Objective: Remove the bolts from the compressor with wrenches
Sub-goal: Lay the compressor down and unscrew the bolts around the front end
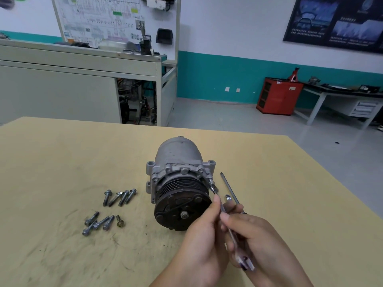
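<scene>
grey compressor (178,160) lengthwise away, pulley (182,206) nearest, left hand (199,243) and right hand (259,241) pinching wrench (233,238)

Just right of the compressor (178,179), the wrench (234,240) shaft disappears under fingers (216,201) of the left hand (199,241) and right hand (255,235). Its tip at the bolt (211,182) is too small to make out. Both wrists run off the lower edge.

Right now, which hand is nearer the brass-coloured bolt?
Left. The left hand sits right of the brass-coloured bolt; the right hand is farther right, beyond it. Both grip the wrench.
</scene>
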